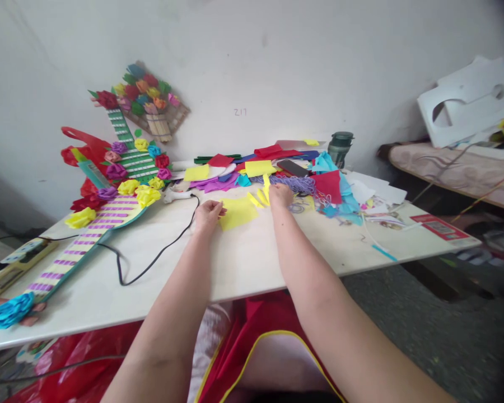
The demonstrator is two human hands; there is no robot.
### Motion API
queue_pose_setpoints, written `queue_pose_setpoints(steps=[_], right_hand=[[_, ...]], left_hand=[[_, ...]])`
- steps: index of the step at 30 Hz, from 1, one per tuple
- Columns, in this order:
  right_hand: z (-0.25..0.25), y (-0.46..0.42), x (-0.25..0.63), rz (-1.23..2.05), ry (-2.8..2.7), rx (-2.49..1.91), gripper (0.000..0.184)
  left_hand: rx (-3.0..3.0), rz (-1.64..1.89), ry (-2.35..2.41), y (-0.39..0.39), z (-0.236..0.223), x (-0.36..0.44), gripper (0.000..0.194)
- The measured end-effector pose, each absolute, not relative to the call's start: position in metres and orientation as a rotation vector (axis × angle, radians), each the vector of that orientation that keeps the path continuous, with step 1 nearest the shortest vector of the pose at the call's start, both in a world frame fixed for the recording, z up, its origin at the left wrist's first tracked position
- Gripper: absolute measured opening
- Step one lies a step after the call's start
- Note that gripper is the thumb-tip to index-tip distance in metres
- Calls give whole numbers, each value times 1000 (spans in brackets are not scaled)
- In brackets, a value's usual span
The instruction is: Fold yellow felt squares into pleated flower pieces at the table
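A square yellow paper sheet lies flat on the table. At its left edge is my left hand, thumb and fingers pinched together; whether the sheet's edge or something small is between them, I cannot make out. My right hand is closed beyond the sheet's right side, on a narrow yellow paper strip that sticks up from the fingers. Several more cut yellow strips lie just left of that hand.
Coloured paper and purple yarn are heaped at the back, beside a dark bottle. To the left stand a striped craft piece with paper flowers and a glue bottle. A white glue gun trails a black cord.
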State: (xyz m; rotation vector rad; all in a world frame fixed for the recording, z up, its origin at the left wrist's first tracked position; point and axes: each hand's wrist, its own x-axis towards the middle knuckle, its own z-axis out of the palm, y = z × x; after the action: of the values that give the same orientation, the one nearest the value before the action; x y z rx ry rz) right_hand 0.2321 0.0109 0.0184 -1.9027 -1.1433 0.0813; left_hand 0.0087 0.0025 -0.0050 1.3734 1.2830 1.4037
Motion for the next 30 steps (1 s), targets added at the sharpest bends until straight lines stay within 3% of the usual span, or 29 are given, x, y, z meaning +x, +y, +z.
queue_pose_setpoints(steps=[3,12,20,30], right_hand=[[19,6,231,177,-840,-1983,30],[16,0,231,97,-789,-1999,31],[15,-2,220,-11,-989,-1935,34],[19,3,192,133,-1431,-1804,29]], left_hand=[[1370,1392,1277,1,-4,9,21],[1415,1382,1319,2,-5,8,19],[1397,1361,1363,-2,-1,9,16],[1379,1419,1399,6,-6,6,22]])
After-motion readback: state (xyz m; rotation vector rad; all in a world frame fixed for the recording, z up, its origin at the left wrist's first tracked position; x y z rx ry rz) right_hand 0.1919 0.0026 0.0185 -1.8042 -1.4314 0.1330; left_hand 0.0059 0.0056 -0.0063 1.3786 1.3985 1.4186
